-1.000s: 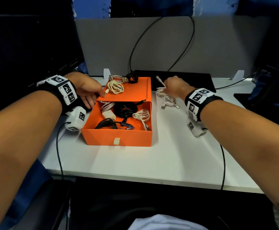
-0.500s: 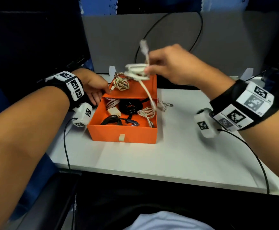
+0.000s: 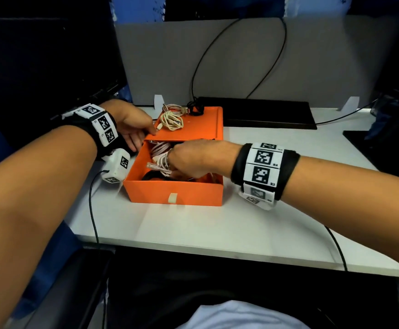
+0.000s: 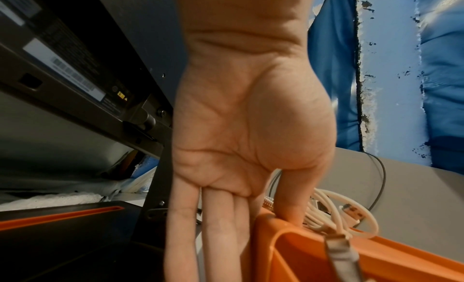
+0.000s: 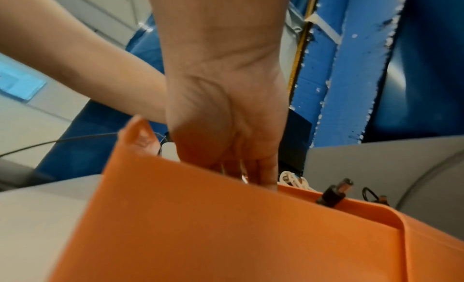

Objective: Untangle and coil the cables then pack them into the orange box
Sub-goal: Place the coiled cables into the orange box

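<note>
From the head view, the orange box [image 3: 173, 192] sits on the white worktop [image 3: 217, 224] with its lid [image 3: 193, 124] lying flat behind the tray, overlapping its far edge. The right hand [image 3: 193, 160] reaches down into the tray, fingers curled around a coiled white cable [image 3: 163, 166] that lies among other cables inside; a black cable [image 3: 149, 175] shows beneath it. The hand covers most of the tray's contents. The left hand [image 3: 132, 125] rests at the lid's left edge.

The left wrist view adds what the head view hides: the left hand [image 4: 246, 127] has its fingers [image 4: 218, 236] straight and relaxed down the outside of the orange lid [image 4: 301, 246], with the thumb over the rim, touching it. Just behind the thumb a cream cable coil [image 4: 336, 215] lies on the lid, its USB plug showing. The head view shows this cream cable coil [image 3: 171, 119] beside a braided silver cable [image 3: 174, 108] and a small black cable bundle [image 3: 195, 109] at the lid's far edge.

The right wrist view is mostly filled by the orange box wall [image 5: 200, 217], which blocks the fingers of the right hand [image 5: 226, 127] and whatever they hold. A black plug [image 5: 334, 193] pokes above the rim.

Around these, a dark monitor [image 3: 46, 60] stands at left, a grey partition [image 3: 241, 60] with a looping black wire [image 3: 274, 60] stands behind, and a black flat pad [image 3: 265, 115] lies beside the lid.
</note>
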Available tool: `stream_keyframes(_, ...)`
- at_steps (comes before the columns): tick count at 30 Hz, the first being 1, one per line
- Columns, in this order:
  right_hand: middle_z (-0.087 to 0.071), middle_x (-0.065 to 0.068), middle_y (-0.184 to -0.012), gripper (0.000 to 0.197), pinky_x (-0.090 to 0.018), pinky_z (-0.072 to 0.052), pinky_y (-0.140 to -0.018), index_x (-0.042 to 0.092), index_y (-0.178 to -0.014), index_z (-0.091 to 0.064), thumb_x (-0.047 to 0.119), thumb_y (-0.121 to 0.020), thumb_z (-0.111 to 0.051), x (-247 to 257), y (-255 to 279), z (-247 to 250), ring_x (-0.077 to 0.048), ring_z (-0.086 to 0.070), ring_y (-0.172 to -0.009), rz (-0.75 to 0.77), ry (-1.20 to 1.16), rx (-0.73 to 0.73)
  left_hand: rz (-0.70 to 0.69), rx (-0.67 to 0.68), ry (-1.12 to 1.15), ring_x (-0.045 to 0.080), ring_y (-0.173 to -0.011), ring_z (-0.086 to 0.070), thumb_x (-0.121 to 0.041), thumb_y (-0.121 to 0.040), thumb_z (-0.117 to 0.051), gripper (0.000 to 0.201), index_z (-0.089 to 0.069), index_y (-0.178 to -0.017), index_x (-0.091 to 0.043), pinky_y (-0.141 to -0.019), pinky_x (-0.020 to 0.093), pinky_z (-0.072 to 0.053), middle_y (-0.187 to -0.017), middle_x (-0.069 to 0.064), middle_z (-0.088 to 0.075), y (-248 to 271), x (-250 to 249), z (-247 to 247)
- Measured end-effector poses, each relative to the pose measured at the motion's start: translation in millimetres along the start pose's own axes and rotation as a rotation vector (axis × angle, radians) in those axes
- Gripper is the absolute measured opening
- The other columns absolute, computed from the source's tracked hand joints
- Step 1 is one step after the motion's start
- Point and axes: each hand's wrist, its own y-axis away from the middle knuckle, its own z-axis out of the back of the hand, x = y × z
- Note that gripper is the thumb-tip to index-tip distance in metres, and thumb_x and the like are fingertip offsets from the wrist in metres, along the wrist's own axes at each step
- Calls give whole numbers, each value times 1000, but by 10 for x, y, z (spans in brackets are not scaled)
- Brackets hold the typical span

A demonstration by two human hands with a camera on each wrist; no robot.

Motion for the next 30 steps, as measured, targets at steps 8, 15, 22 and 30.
stream_keyframes(8, -62, 1, -87, 41, -34, -43, -69, 26, -70, -53, 43, -107, -47, -207, 140, 117, -22, -59, -83, 10, -176, 194, -2, -1, 1, 34, -93, -71, -29, -109, -37, 43, -66, -111, 1, -99, 48, -52, -93, 19, -77, -7, -5, 7)
stream_keyframes(15, -63, 11, -82, 29, -27, -42, -66, 27, -82, -67, 42, -104, -56, -247, 136, 68, -15, -61, -84, 4, -206, 268, -1, 10, 4, 34, -94, -72, -30, -109, -37, 43, -66, -112, 1, -94, 44, -54, -93, 18, -78, -7, 17, 23)
stream_keyframes(22, -73, 11, -91, 27, -26, -47, -73, 26, -90, -74, 50, -96, -64, -748, 440, 393, -9, -67, -85, -116, -496, -93, -16, 9, -2, 33, -94, -72, -30, -109, -37, 42, -67, -112, -1, -87, 42, -56, -95, 18, -78, 5, 7, 8)
stream_keyframes(30, -57, -7, -146, 64, -40, -43, -109, 15, -146, -55, 57, -98, -58, -1279, 496, -118, -30, -53, -133, -433, -80, 218, -5, 3, 0, 35, -99, -72, -29, -109, -38, 42, -67, -114, 0, -94, 45, -55, -102, 20, -77, 5, 10, 15)
